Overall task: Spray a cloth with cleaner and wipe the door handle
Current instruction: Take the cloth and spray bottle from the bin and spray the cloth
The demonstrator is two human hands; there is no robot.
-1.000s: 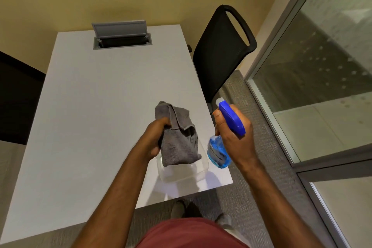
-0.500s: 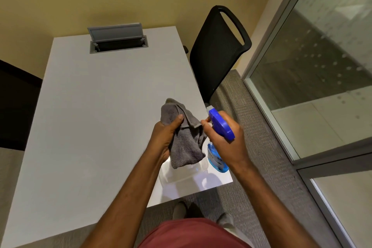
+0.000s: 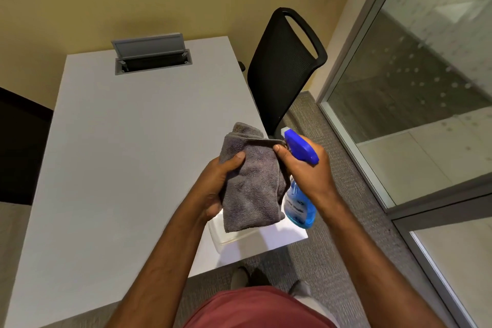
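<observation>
one cloth, one spray bottle, two hands

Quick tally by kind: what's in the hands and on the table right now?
Cloth: 1, held in the left hand
Spray bottle: 1, held in the right hand
Clear container: 1, on the table
Total: 3
</observation>
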